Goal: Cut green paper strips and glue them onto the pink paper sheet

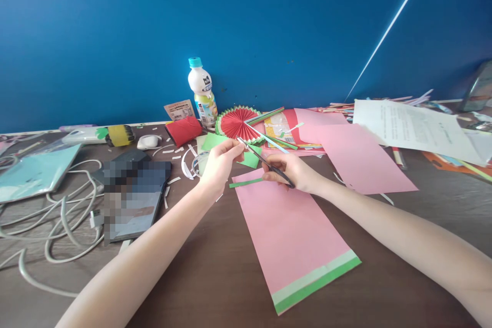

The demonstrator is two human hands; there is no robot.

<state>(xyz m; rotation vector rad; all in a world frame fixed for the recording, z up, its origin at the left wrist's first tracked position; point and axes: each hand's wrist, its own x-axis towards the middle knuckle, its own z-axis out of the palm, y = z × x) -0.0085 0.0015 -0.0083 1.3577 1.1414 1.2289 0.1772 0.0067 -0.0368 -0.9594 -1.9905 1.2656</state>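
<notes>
A pair of scissors (277,170) with dark handles is in my right hand (294,170), its blades pointing up and left. The blade tips reach the fingertips of my left hand (222,160), which pinches a small whitish piece (245,147), too small to name. Below both hands lies a pink paper sheet (294,230) with light and dark green bands along its near edge. A thin green strip (246,183) crosses the sheet's far end, partly hidden by my right hand. Green paper (251,159) lies just behind the scissors.
A red-and-green folded paper fan (239,122) lies against the blue wall beside a drink bottle (203,92). Another pink sheet (365,159) is at right, near printed paper (415,130). On the left are a phone (140,210), white cables (69,215) and a red roll (183,131).
</notes>
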